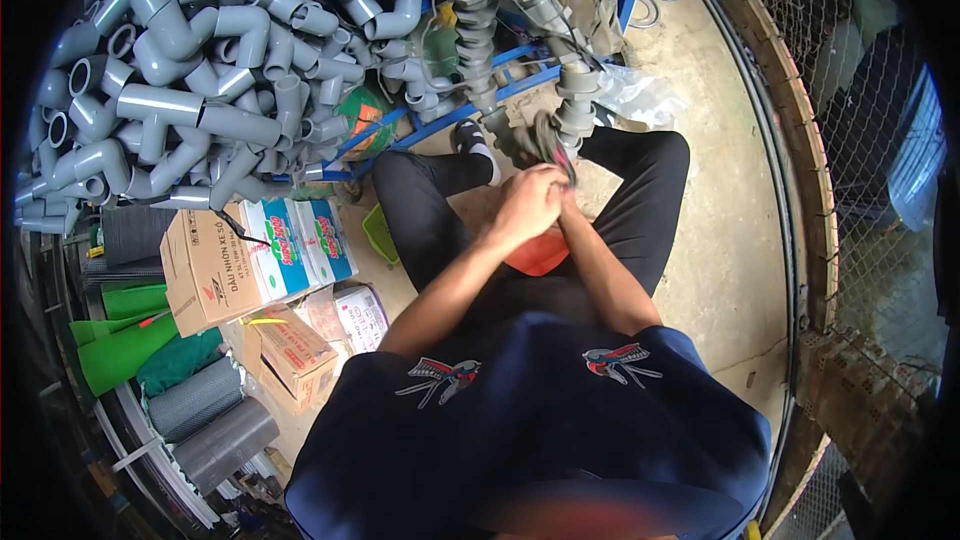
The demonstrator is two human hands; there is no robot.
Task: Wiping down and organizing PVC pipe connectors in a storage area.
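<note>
My left hand [532, 203] and my right hand [568, 198] meet in front of my body, between my knees. The left one is closed, its fingers wrapped in toward the right. Most of the right hand lies behind the left, so its fingers are hidden. Just beyond them is a blurred dark grey item with a reddish part [548, 145]; its kind cannot be made out. It overlaps the lower ends of two hanging strings of grey pipe fittings [577, 100], and I cannot tell whether it touches them.
A large heap of grey plastic pipe elbows and tees [200, 100] rises at the far left. Cardboard boxes [205, 270] and rolled mesh [195, 400] stand at left. A blue metal frame [520, 80] lies ahead, beside a clear plastic bag [645, 95]. A wire fence [850, 140] borders the right.
</note>
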